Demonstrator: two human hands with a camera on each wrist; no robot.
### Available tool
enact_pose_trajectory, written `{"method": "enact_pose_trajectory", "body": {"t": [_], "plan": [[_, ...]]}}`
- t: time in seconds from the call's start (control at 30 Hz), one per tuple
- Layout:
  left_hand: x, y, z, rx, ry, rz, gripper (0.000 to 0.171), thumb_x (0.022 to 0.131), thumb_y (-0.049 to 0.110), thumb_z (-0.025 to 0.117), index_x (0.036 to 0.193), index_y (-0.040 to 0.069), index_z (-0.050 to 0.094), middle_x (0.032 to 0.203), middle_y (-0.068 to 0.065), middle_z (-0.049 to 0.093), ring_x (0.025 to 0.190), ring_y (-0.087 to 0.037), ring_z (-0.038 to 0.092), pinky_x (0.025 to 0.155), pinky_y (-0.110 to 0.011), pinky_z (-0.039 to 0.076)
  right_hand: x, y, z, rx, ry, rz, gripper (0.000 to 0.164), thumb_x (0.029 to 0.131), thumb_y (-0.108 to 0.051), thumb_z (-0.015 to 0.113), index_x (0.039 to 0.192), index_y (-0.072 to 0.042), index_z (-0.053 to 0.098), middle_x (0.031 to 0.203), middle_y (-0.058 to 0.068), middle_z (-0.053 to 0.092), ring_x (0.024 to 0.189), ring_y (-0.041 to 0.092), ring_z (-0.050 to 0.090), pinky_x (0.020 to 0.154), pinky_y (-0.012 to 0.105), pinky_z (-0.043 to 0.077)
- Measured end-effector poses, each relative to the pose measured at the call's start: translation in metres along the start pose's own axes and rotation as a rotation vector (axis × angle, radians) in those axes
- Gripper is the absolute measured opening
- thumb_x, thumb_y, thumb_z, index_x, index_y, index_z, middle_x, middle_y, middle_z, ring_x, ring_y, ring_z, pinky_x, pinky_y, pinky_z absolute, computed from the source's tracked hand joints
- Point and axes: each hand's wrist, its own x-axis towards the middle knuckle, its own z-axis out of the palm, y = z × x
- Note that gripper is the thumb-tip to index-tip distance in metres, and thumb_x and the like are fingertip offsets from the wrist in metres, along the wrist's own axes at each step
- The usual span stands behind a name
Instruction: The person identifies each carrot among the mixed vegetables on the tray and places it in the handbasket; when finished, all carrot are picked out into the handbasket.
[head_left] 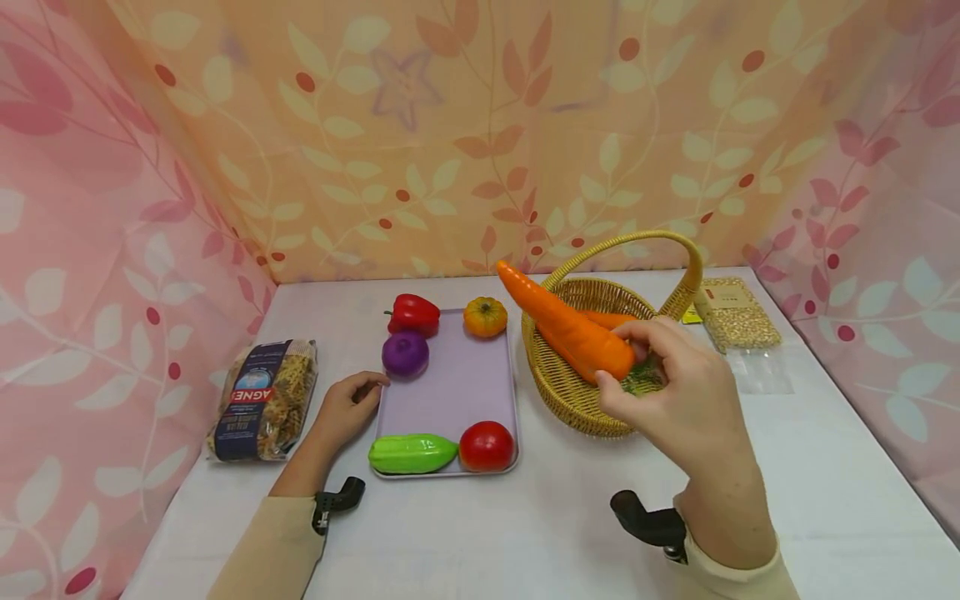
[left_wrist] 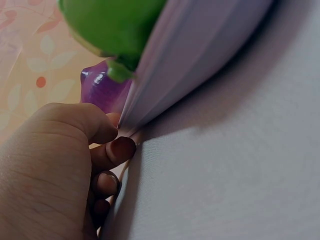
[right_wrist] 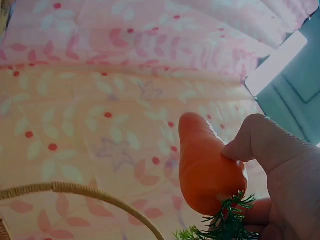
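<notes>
My right hand [head_left: 678,392] grips an orange carrot [head_left: 573,325] by its thick end, and its green leaves [right_wrist: 227,220] hang by the fingers in the right wrist view. The carrot is over a wicker basket [head_left: 558,396], tip pointing up and left. Another orange carrot [head_left: 609,319] lies in the basket, mostly hidden. With thumb and fingertips my left hand [head_left: 348,412] pinches the left rim of a lilac tray [head_left: 450,367]. On the tray are a purple onion [head_left: 405,354], a red bell pepper [head_left: 415,316], a small pumpkin [head_left: 485,317], a tomato [head_left: 487,447] and a green ridged gourd [head_left: 412,454].
Left of the tray lies a bag of pasta [head_left: 264,400]. At the far right, behind the basket handle [head_left: 645,236], is a clear bag of pale grains [head_left: 738,312]. Patterned curtains [head_left: 480,125] enclose the white table [head_left: 480,542] at the back and sides.
</notes>
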Motion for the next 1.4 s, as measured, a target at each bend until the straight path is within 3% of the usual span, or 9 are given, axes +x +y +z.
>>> {"method": "enact_pose_trajectory", "body": {"t": [0.27, 0.4, 0.57, 0.7, 0.9, 1.03, 1.3, 1.4], "plan": [[0.0, 0.0, -0.001, 0.0, -0.002, -0.009, 0.019, 0.098, 0.003, 0.063, 0.111, 0.009, 0.075, 0.092, -0.005, 0.066, 0.079, -0.02, 0.052, 0.07, -0.03, 0.044, -0.003, 0.023, -0.034, -0.121, 0.017, 0.085, 0.036, 0.069, -0.009, 0.084, 0.104, -0.006, 0.073, 0.081, -0.002, 0.055, 0.067, 0.01, 0.039, 0.059, 0.02, 0.029], [0.0, 0.002, -0.001, 0.004, -0.003, -0.008, 0.019, 0.098, 0.003, 0.063, 0.112, 0.009, 0.075, 0.094, -0.006, 0.067, 0.079, -0.02, 0.053, 0.071, -0.03, 0.045, -0.006, 0.033, -0.049, -0.184, -0.005, 0.213, 0.035, 0.073, -0.012, 0.084, 0.106, -0.008, 0.073, 0.083, -0.001, 0.056, 0.068, 0.006, 0.038, 0.058, 0.022, 0.029], [0.001, 0.003, -0.001, -0.002, -0.001, 0.001, 0.019, 0.098, 0.003, 0.063, 0.111, 0.009, 0.075, 0.095, -0.007, 0.068, 0.08, -0.021, 0.054, 0.071, -0.03, 0.046, -0.007, 0.048, -0.067, -0.265, -0.149, 0.415, 0.033, 0.082, -0.023, 0.08, 0.11, -0.009, 0.071, 0.086, 0.004, 0.058, 0.07, 0.013, 0.043, 0.056, 0.028, 0.034], [0.001, 0.003, -0.002, 0.001, -0.003, -0.002, 0.02, 0.098, 0.003, 0.062, 0.112, 0.009, 0.075, 0.097, -0.007, 0.068, 0.081, -0.02, 0.054, 0.072, -0.03, 0.046, -0.003, 0.068, -0.07, -0.327, -0.282, 0.521, 0.036, 0.088, -0.035, 0.074, 0.111, -0.009, 0.068, 0.089, 0.007, 0.06, 0.073, 0.023, 0.048, 0.056, 0.036, 0.035], [0.0, 0.002, -0.002, 0.0, -0.004, -0.017, 0.02, 0.098, 0.003, 0.062, 0.112, 0.009, 0.074, 0.094, -0.006, 0.066, 0.08, -0.021, 0.052, 0.071, -0.031, 0.045, 0.004, 0.101, -0.055, -0.371, -0.4, 0.602, 0.044, 0.091, -0.044, 0.067, 0.109, -0.004, 0.065, 0.088, 0.009, 0.062, 0.076, 0.028, 0.052, 0.057, 0.037, 0.037], [-0.001, 0.001, -0.002, 0.0, -0.009, -0.024, 0.02, 0.098, 0.003, 0.062, 0.112, 0.009, 0.074, 0.094, -0.006, 0.066, 0.08, -0.021, 0.052, 0.071, -0.03, 0.045, 0.008, 0.114, -0.038, -0.363, -0.459, 0.609, 0.045, 0.09, -0.047, 0.067, 0.106, -0.005, 0.067, 0.085, 0.008, 0.064, 0.075, 0.028, 0.053, 0.056, 0.037, 0.038], [-0.001, 0.0, -0.001, -0.005, -0.008, -0.024, 0.019, 0.098, 0.003, 0.063, 0.112, 0.01, 0.074, 0.093, -0.005, 0.066, 0.08, -0.02, 0.052, 0.071, -0.03, 0.045, 0.017, 0.117, 0.007, -0.354, -0.571, 0.545, 0.046, 0.087, -0.047, 0.068, 0.098, -0.003, 0.068, 0.075, 0.006, 0.062, 0.068, 0.027, 0.054, 0.055, 0.037, 0.041], [-0.001, 0.0, 0.0, -0.006, -0.011, -0.022, 0.019, 0.098, 0.004, 0.063, 0.112, 0.01, 0.074, 0.092, -0.005, 0.065, 0.079, -0.021, 0.052, 0.071, -0.031, 0.044, 0.015, 0.115, 0.028, -0.335, -0.613, 0.535, 0.043, 0.086, -0.045, 0.069, 0.094, -0.003, 0.069, 0.08, 0.008, 0.065, 0.07, 0.027, 0.057, 0.058, 0.038, 0.044]]}}
